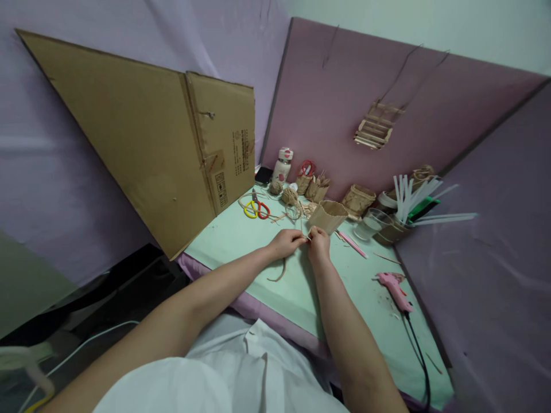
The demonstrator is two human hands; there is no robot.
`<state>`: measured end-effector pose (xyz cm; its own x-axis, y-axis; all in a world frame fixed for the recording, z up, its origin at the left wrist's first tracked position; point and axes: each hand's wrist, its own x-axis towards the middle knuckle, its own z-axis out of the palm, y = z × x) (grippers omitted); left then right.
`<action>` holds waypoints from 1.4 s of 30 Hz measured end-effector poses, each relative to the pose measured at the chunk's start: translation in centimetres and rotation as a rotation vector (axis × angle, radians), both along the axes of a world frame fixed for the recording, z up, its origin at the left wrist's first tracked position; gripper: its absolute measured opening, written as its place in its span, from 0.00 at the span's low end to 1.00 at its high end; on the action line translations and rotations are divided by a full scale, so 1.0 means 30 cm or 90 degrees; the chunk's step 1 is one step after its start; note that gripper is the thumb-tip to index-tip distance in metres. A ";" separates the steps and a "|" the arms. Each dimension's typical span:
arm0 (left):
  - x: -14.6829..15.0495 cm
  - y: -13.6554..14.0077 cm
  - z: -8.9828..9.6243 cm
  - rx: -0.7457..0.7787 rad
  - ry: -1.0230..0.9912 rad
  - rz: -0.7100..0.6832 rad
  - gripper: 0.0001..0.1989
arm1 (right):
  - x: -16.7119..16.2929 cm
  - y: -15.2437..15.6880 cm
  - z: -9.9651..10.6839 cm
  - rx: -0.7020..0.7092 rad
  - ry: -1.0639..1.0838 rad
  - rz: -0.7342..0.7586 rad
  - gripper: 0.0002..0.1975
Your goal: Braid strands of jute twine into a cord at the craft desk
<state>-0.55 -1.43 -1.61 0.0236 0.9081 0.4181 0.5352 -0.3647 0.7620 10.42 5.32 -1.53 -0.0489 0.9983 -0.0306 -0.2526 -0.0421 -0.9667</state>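
- Pinching a thin, tan, fibrous strand [282,273] near the middle of the frame, the left hand [287,243] and right hand [319,243] nearly meet; each one's fingers are together, clamped on the strand, and a loose tail curves below the left wrist.
- Just beyond the right hand, a pale-tan, ribbed, open-topped cylinder [326,218] stands on the mint-green table cover [357,304]; I cannot tell whether the fingers touch it.
- Left of centre lie scissors with yellow and red handles [257,203], near a round brown twine ball [290,196].
- Lower right: a pink glue gun [396,291] with black cord.
- Upper left: a large brown cardboard sheet [142,137].
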 end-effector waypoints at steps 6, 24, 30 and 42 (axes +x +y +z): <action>-0.003 0.003 -0.010 -0.029 -0.093 0.054 0.12 | 0.051 0.006 0.045 -0.019 0.003 0.076 0.12; -0.027 0.013 0.001 -0.070 -0.242 0.057 0.12 | 0.027 -0.048 0.074 0.130 0.010 0.242 0.14; -0.038 0.016 0.010 -0.043 -0.171 0.120 0.08 | 0.024 -0.071 0.084 0.149 -0.039 0.306 0.14; -0.074 0.046 -0.006 -0.044 -0.264 0.156 0.09 | 0.028 -0.070 0.070 0.161 -0.210 0.291 0.19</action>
<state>-2.77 -0.04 -1.78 -0.3503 0.8921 0.2853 0.2452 -0.2066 0.9472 11.26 3.22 0.56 -0.5018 0.8569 0.1176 0.0506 0.1648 -0.9850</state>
